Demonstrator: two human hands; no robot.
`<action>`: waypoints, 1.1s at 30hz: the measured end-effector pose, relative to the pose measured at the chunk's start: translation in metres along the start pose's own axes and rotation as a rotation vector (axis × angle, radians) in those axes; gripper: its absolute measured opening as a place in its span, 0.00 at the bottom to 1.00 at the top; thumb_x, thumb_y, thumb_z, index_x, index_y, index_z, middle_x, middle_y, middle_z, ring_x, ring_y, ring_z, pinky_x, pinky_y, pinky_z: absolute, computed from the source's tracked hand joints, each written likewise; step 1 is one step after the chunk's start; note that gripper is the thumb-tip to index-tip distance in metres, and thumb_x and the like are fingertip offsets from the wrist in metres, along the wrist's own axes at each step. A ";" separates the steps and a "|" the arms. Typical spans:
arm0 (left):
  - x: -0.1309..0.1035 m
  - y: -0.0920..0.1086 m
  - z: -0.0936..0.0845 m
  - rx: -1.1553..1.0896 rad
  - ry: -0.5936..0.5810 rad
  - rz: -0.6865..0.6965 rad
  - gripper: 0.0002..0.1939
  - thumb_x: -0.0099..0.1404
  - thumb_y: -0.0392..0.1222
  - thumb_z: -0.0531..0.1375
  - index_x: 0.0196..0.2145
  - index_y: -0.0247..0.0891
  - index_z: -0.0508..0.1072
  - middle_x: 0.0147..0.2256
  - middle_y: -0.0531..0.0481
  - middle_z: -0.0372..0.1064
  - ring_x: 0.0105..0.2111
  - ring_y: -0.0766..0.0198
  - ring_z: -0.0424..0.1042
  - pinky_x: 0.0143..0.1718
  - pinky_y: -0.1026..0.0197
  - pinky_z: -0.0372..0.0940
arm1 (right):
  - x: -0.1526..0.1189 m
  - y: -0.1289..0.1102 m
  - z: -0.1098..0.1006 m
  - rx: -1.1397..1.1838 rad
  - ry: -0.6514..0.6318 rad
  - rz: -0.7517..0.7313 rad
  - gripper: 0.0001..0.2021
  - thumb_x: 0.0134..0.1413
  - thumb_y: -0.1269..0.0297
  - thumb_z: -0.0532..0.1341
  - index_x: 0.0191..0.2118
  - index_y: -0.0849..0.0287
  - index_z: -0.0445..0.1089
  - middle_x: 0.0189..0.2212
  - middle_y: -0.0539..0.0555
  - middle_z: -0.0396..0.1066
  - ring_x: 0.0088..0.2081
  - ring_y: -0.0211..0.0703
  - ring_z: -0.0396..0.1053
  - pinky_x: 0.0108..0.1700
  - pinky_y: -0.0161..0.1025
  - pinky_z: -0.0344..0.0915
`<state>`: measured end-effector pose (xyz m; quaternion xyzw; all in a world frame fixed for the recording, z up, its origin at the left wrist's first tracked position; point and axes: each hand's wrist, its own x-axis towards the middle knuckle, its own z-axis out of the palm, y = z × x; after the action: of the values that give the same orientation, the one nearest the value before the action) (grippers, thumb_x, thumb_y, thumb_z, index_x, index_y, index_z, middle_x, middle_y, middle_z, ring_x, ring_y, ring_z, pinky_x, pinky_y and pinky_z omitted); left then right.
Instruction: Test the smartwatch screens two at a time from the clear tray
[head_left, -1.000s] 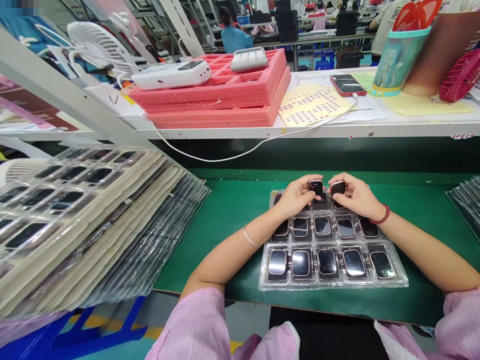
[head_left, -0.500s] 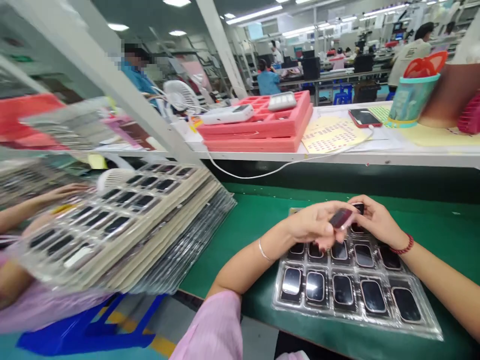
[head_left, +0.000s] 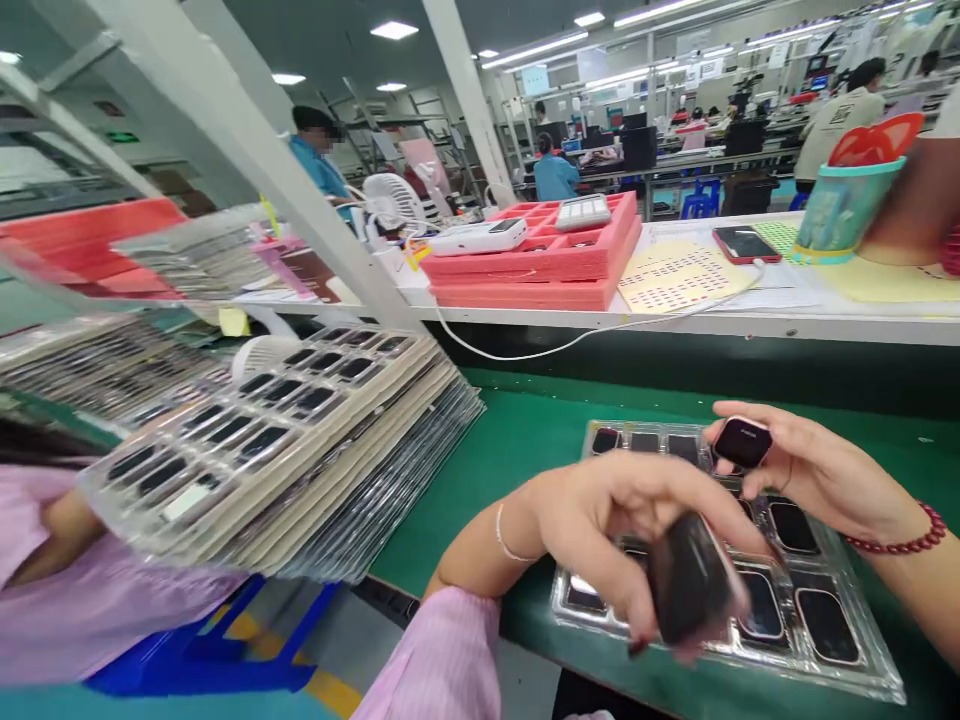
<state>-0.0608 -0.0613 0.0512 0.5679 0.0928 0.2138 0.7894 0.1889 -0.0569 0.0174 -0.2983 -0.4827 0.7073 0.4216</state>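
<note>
Item 1: left hand (head_left: 600, 510), silver bangle at the wrist, over the near part of the tray; thumb and fingers grip a dark, rounded-rectangular slab (head_left: 686, 580), blurred, its markings unreadable.

Item 2: right hand (head_left: 814, 460), red-beaded bracelet at the wrist, above the tray's far right portion; fingers grasp a small black-faced device with a pale metallic edge (head_left: 742, 442), tilted, face toward the viewer.

Item 3: clear plastic compartment tray (head_left: 892, 685), flat on a green work surface (head_left: 525, 420), partly covered by both hands. Contents: pale-rimmed, black-faced units (head_left: 827, 625), seated singly in the visible near-right compartments. Two dark far-row compartments show no pale rim; whether they hold anything cannot be told.

Item 4: tilted stack of clear trays with cream-coloured layers (head_left: 375, 450), left of the hands and apart from them; its top tray is filled with dark-faced pieces.

Condition of progress: apparently midway. Two pieces are out and in hand, neither seated in a compartment; the visible near-right units lie in place. An exact count is prevented by the hands.
</note>
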 end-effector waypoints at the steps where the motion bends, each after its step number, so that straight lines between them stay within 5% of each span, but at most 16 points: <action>1: 0.003 -0.002 -0.011 -0.029 0.014 0.060 0.36 0.44 0.48 0.74 0.50 0.39 0.71 0.30 0.47 0.76 0.23 0.62 0.75 0.23 0.65 0.68 | -0.008 -0.006 0.012 0.018 -0.069 -0.008 0.18 0.58 0.54 0.66 0.51 0.53 0.73 0.47 0.58 0.74 0.39 0.46 0.77 0.34 0.37 0.77; 3: 0.018 -0.008 -0.035 -0.049 0.117 0.150 0.34 0.50 0.45 0.72 0.53 0.41 0.67 0.31 0.49 0.76 0.22 0.66 0.74 0.21 0.69 0.64 | -0.023 -0.016 0.037 0.067 -0.187 0.012 0.19 0.53 0.53 0.70 0.49 0.54 0.73 0.44 0.56 0.72 0.37 0.43 0.77 0.31 0.33 0.75; 6: 0.046 -0.025 -0.058 -0.022 0.304 0.068 0.31 0.51 0.40 0.72 0.50 0.39 0.65 0.36 0.47 0.76 0.26 0.67 0.76 0.24 0.71 0.63 | -0.040 -0.022 0.065 0.184 -0.268 0.113 0.23 0.47 0.51 0.73 0.46 0.56 0.71 0.39 0.52 0.71 0.30 0.35 0.74 0.30 0.30 0.71; 10: 0.060 -0.050 -0.056 -0.002 0.276 -0.121 0.27 0.53 0.39 0.70 0.48 0.38 0.65 0.40 0.45 0.75 0.31 0.66 0.76 0.29 0.68 0.66 | -0.056 -0.027 0.080 0.167 -0.233 0.156 0.27 0.40 0.53 0.77 0.44 0.59 0.70 0.38 0.52 0.70 0.30 0.32 0.69 0.30 0.28 0.67; 13: 0.057 -0.053 -0.049 0.012 0.301 -0.133 0.26 0.54 0.40 0.70 0.47 0.39 0.65 0.40 0.45 0.75 0.31 0.65 0.76 0.30 0.66 0.66 | -0.059 -0.028 0.082 0.131 -0.195 0.170 0.28 0.38 0.54 0.77 0.43 0.59 0.69 0.37 0.52 0.70 0.31 0.32 0.69 0.30 0.27 0.66; 17: 0.055 -0.045 -0.048 0.083 0.412 -0.079 0.26 0.54 0.41 0.69 0.49 0.38 0.65 0.36 0.49 0.75 0.29 0.66 0.75 0.27 0.68 0.64 | -0.039 -0.025 0.066 0.129 -0.156 0.080 0.24 0.48 0.50 0.72 0.45 0.58 0.68 0.35 0.52 0.72 0.25 0.34 0.72 0.25 0.30 0.70; 20: 0.055 -0.040 -0.053 0.171 0.499 -0.002 0.26 0.54 0.40 0.69 0.49 0.36 0.67 0.32 0.51 0.73 0.27 0.67 0.74 0.26 0.68 0.63 | -0.011 -0.017 0.036 -0.018 0.018 -0.060 0.22 0.56 0.48 0.66 0.48 0.59 0.69 0.38 0.56 0.75 0.32 0.40 0.77 0.28 0.32 0.74; 25: 0.050 -0.032 -0.058 0.275 0.593 0.046 0.18 0.55 0.39 0.66 0.43 0.33 0.69 0.33 0.48 0.75 0.25 0.68 0.73 0.23 0.68 0.61 | 0.022 0.006 -0.009 -0.264 0.192 -0.080 0.21 0.55 0.62 0.66 0.55 0.56 0.69 0.48 0.58 0.75 0.40 0.44 0.78 0.34 0.36 0.77; 29: 0.046 -0.030 -0.054 0.288 0.554 0.028 0.20 0.54 0.33 0.64 0.46 0.34 0.68 0.37 0.47 0.75 0.30 0.66 0.75 0.26 0.68 0.64 | 0.023 0.017 -0.015 -0.371 0.188 -0.095 0.20 0.55 0.65 0.64 0.54 0.57 0.70 0.49 0.59 0.75 0.40 0.44 0.77 0.36 0.40 0.77; 33: 0.048 -0.039 -0.054 0.297 0.504 0.035 0.17 0.59 0.39 0.63 0.46 0.34 0.69 0.40 0.44 0.75 0.33 0.64 0.76 0.27 0.67 0.66 | 0.023 0.023 -0.014 -0.442 0.198 -0.128 0.16 0.58 0.62 0.63 0.52 0.56 0.71 0.45 0.56 0.77 0.39 0.43 0.76 0.37 0.40 0.75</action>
<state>-0.0302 -0.0036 0.0013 0.6078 0.3063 0.3459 0.6459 0.1832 -0.0345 -0.0092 -0.4199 -0.5999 0.5239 0.4351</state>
